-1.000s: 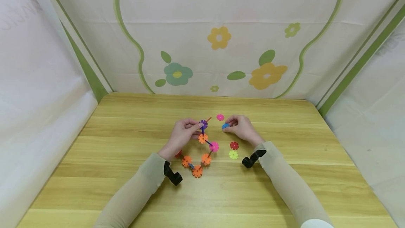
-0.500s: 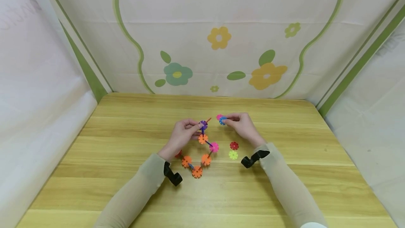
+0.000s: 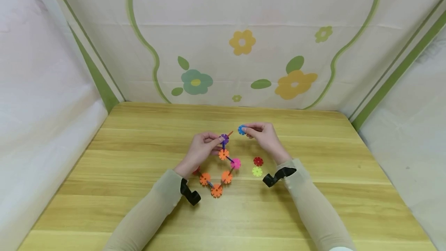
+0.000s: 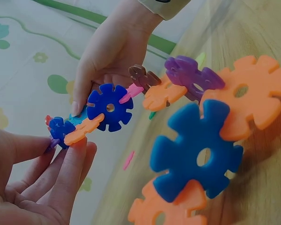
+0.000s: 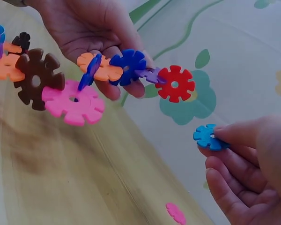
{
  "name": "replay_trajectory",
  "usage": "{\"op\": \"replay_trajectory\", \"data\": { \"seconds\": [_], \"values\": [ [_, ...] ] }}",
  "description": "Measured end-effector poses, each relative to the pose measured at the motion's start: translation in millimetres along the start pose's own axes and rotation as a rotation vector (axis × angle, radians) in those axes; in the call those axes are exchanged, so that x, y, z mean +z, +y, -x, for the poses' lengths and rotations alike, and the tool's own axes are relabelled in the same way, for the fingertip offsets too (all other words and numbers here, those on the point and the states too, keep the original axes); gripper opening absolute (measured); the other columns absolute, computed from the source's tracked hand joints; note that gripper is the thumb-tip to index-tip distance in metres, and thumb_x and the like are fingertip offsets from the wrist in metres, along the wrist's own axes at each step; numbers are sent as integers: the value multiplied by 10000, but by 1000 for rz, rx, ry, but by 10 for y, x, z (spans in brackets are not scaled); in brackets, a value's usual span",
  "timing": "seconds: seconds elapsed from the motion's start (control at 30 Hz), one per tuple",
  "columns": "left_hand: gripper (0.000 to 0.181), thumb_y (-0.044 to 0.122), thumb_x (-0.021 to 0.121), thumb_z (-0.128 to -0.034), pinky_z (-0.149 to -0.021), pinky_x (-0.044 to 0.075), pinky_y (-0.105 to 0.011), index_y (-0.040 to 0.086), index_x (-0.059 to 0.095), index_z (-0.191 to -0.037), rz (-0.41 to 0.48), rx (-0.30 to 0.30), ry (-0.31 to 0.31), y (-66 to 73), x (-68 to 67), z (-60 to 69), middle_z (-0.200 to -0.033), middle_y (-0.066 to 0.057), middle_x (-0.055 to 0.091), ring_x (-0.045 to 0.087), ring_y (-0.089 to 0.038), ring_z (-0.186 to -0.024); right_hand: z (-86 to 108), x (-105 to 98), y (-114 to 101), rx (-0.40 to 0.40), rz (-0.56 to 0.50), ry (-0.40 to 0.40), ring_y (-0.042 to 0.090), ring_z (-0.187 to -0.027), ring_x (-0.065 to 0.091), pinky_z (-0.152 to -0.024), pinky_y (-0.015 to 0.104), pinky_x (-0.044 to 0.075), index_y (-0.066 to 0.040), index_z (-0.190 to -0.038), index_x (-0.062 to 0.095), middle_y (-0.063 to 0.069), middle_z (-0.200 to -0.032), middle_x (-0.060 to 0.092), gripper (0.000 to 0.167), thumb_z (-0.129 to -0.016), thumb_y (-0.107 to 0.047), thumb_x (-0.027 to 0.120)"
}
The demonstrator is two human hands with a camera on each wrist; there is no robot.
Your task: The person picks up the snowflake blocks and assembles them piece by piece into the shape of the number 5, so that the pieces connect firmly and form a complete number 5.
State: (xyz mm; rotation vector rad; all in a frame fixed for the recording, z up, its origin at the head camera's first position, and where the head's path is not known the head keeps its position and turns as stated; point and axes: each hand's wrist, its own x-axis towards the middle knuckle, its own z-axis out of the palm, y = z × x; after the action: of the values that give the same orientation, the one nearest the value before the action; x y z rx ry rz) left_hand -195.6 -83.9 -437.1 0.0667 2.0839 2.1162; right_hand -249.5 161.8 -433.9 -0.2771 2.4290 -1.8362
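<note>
Left hand (image 3: 203, 143) pinched a disc chain (image 3: 235, 163); right hand (image 3: 263, 136) pinched a blue notched disc (image 3: 241, 129), likely light, stiff, best rim-held.

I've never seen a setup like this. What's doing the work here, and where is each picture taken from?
There is no machine at work: these are a person's two bare hands. The wide picture comes from a camera on the person's head, looking forward and down. The two closer ones come from cameras worn on the left and right wrists.

The left hand holds a chain of colourful notched discs near one end. The right hand pinches a single light blue disc, apart from the chain.

On the wooden table lie a loose red disc, a yellow-green disc and a loose pink disc, best seen from the right wrist.
</note>
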Motion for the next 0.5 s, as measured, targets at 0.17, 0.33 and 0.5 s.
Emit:
{"op": "replay_trajectory", "data": {
  "seconds": [0.17, 0.33, 0.5],
  "values": [
    [190, 150, 686, -1001, -768, 613, -377, -27, 678, -1070, -1, 0, -4, -23, -3, 0, -999, -152, 728, 730, -271, -872, 19, 26, 0, -19, -3, 30, 473, -1052, 614, -924, 561, 521, -39, -1137, 767, 102, -1058, 737, 334, -950, -315, 759],
    [192, 148, 684, -1002, -771, 612, -378, -28, 673, -1078, -1, 1, -2, -26, -1, -3, -1002, -153, 727, 727, -272, -873, 36, 75, -10, -30, -25, 54, 477, -1046, 612, -916, 580, 514, -61, -1106, 784, 84, -1042, 739, 308, -931, -315, 781],
    [198, 136, 679, -1004, -781, 611, -387, -43, 664, -1088, -15, -5, 6, 8, 7, 14, -1008, -162, 730, 726, -295, -888, 48, 107, -39, -1, -53, 66, 476, -1050, 615, -916, 576, 519, -57, -1084, 772, 93, -1019, 731, 316, -911, -320, 802]
  ]
}}
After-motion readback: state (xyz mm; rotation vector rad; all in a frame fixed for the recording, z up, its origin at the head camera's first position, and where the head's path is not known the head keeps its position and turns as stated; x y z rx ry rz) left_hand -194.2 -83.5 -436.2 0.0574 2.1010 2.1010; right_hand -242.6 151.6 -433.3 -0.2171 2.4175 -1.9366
